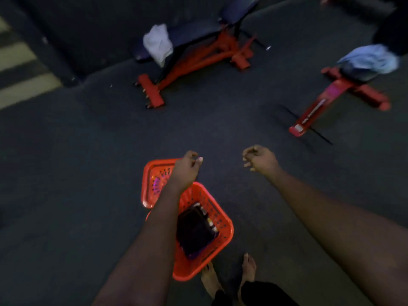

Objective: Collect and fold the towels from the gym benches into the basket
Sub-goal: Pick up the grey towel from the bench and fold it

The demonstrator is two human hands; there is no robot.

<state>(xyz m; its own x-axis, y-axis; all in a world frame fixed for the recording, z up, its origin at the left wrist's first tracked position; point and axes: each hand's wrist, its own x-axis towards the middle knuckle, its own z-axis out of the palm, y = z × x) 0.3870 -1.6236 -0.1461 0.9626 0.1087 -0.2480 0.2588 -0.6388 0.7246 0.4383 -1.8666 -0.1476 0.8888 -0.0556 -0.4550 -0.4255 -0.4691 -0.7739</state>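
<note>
Both hands were empty, fingers loosely curled: left hand [187,166] above the red basket [223,219], right hand [259,159] mid-frame. White towel [157,44] draped the upper-centre bench [198,32]; blue towel [371,58] upper right. Best to lift the nearer white towel by two corners.

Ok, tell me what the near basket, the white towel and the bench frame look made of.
Near basket: orange moulded plastic, judging by its perforated walls and smooth rim. White towel: soft cloth, draped and creased over the pad; weave too blurred to tell. Bench frame: red-painted metal tubing, probably steel.
</note>
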